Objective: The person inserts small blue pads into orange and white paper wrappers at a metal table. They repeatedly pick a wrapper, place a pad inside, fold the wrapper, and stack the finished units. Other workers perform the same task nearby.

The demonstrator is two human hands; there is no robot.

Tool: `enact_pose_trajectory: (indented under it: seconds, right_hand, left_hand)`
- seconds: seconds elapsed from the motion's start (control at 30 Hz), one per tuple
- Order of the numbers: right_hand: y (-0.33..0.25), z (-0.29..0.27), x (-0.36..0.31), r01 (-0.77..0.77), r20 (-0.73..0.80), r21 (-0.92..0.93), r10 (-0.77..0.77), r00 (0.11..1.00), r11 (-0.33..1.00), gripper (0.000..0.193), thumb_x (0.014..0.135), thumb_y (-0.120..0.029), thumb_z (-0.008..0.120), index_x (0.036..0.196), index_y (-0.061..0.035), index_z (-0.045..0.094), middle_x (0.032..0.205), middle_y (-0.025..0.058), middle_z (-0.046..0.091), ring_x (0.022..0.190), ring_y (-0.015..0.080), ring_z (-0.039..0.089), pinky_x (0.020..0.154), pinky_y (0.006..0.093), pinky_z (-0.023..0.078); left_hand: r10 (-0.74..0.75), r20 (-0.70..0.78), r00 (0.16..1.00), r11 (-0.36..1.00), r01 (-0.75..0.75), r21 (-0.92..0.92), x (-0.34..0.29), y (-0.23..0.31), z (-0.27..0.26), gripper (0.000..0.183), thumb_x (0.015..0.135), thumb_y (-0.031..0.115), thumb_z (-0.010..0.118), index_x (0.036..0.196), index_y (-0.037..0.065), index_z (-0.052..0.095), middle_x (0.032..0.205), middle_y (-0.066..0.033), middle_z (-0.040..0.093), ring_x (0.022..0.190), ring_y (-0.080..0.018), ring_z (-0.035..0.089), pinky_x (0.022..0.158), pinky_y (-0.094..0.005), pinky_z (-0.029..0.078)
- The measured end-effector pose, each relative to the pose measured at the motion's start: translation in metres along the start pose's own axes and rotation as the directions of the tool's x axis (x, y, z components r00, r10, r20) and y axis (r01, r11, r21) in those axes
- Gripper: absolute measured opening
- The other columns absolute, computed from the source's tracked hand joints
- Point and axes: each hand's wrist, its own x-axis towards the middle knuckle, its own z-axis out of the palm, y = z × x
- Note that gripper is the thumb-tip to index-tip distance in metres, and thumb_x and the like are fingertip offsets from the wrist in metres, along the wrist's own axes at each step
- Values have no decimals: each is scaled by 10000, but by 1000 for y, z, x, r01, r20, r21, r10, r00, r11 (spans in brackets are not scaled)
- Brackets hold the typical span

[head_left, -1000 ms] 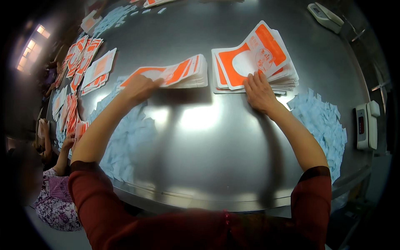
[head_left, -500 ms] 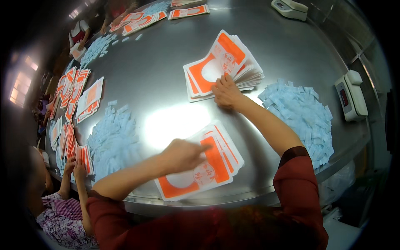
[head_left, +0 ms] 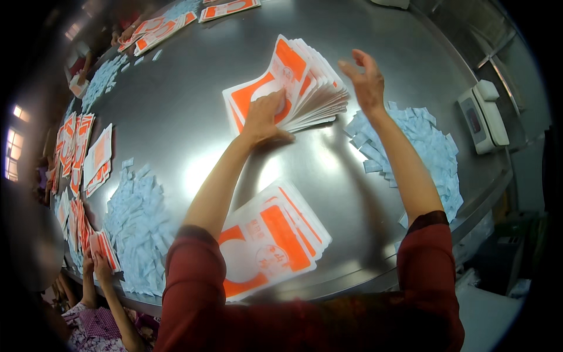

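My left hand (head_left: pixel 265 119) presses down on a fanned stack of orange-and-white flat printed bags (head_left: pixel 252 89) in the middle of the steel table. Its fingers lie on the top bag, and its thumb points out to the right. The stack's right side rises in spread, curling layers. Just right of those edges my right hand (head_left: pixel 368 82) is raised, fingers apart, holding nothing. Closer to me lies a second stack of the same bags (head_left: pixel 281 226), slightly fanned and partly covered by my left sleeve.
Small pale blue packets are heaped at the right (head_left: pixel 419 152) and left (head_left: pixel 138 229). A white scale (head_left: pixel 484 120) stands on the right edge. More bag stacks (head_left: pixel 98 155) lie at left and far left, where a co-worker's hands (head_left: pixel 98 264) hold bags.
My left hand has moved from the near stack onto the far one. My right hand has let go of the far stack and lifted to its right. The view has shifted.
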Motion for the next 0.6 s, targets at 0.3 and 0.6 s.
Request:
enact_pose_trajectory:
  seconds: [0.3,0.6]
  right_hand:
    - [37,41,29,-657,762,273,259,594,702,664,834,-483,559,1288,-7,471,1221,185,541,1096,238,548,907,297,434]
    - [-4,120,-9,-660,758,478,108,643,579,494,762,-131,586,1218,39,499,1128,136,565,1011,202,565,871,301,461]
  left_hand:
    - [-89,14,996,987,87,132,-8,9,-3,1112,467,368,858,1394,102,305,1264,-138,464,1179,-291,409,1004,-465,254]
    - [-208,18,978,978,207,31,-72,-35,-60,894,605,125,800,1380,229,366,1322,-99,395,1214,-327,364,998,-390,366]
